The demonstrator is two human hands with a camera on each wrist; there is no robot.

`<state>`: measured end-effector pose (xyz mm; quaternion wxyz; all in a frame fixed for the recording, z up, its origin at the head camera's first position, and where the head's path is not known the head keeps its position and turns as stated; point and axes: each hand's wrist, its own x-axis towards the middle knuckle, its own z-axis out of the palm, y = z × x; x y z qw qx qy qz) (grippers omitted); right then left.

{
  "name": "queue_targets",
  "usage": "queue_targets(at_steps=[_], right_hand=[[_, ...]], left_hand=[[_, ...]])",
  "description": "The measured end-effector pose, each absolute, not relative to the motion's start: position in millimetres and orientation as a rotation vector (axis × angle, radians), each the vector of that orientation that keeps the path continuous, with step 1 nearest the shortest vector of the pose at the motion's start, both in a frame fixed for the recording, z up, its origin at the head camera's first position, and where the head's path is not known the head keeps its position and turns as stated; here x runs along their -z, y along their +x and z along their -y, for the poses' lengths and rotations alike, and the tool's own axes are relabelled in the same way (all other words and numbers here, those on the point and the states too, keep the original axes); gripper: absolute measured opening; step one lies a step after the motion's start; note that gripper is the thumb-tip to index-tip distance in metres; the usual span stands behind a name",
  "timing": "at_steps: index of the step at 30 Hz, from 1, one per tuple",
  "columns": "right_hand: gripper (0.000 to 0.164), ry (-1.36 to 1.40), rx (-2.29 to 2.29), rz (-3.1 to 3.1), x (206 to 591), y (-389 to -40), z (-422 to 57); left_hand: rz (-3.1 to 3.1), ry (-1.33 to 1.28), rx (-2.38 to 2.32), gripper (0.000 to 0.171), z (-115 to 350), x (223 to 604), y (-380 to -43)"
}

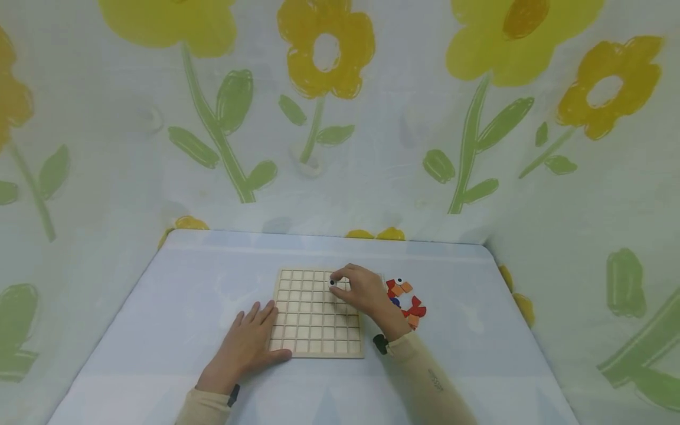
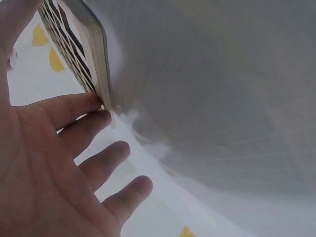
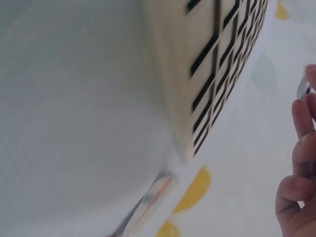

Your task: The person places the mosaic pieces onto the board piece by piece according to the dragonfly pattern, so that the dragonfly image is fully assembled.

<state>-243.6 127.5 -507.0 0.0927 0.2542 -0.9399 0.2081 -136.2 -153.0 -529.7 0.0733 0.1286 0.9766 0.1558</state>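
A square wooden grid board (image 1: pixel 313 319) lies on the table, its cells bounded by raised strips. Above its far right part, my right hand (image 1: pixel 363 292) pinches a small white round eye piece (image 1: pixel 332 283) with a black centre between thumb and index finger. In the right wrist view that eye piece (image 3: pixel 302 88) shows at the fingertips. My left hand (image 1: pixel 245 347) rests at the board's left edge, thumb along the near corner. Its fingers (image 2: pixel 79 106) are spread and nearly straight, with the index fingertip against the board's side (image 2: pixel 102 69) in the left wrist view.
Right of the board lies a loose group of small pieces: red ones (image 1: pixel 417 310), orange ones (image 1: pixel 413 321), a blue one (image 1: pixel 395 301) and another white eye piece (image 1: pixel 399 280). The table (image 1: pixel 212 271) meets a flower-printed cloth wall (image 1: pixel 372 177) at its far edge.
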Motion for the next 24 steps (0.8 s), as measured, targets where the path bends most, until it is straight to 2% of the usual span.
queue_targets(at_steps=[10,24], right_hand=[[0.025,0.852,-0.638,2.905,516,-261,-86],[0.024,0.884,-0.561,3.055,516,-274,-63]], left_hand=[[-2.937,0.399,-0.481,0.110,154,532,-136],[-2.927,0.407,-0.480,0.109,155,534,-137]])
